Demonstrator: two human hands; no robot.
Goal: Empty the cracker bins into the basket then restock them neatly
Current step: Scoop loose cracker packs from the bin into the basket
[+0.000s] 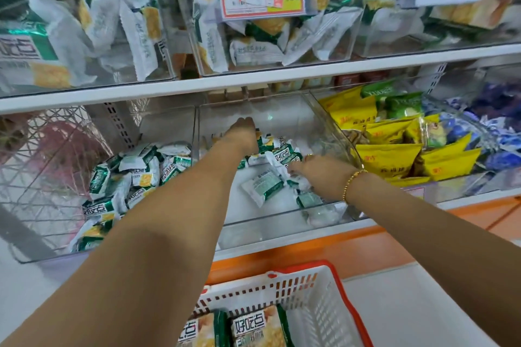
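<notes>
The left hand (244,134) and right hand (313,169), grips unclear, are reaching among green-and-white cracker packets (264,184) in the clear plastic bin (267,229); I'd be sweeping them forward toward the red-rimmed white basket (282,287) below.

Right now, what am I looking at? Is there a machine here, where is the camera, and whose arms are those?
There is no machine here. These are a person's two bare arms, filmed by one camera worn on their head, looking forward and down at a shop shelf. The left hand reaches deep into the middle clear bin, over small green-and-white cracker packets. The right hand rests on packets nearer the bin's right wall. Whether either grip has closed on a packet is hidden. The bin to the left holds more of the same packets, and yellow bags fill the one on the right. Below stands a red-and-white basket with larger cracker packs in it.
</notes>
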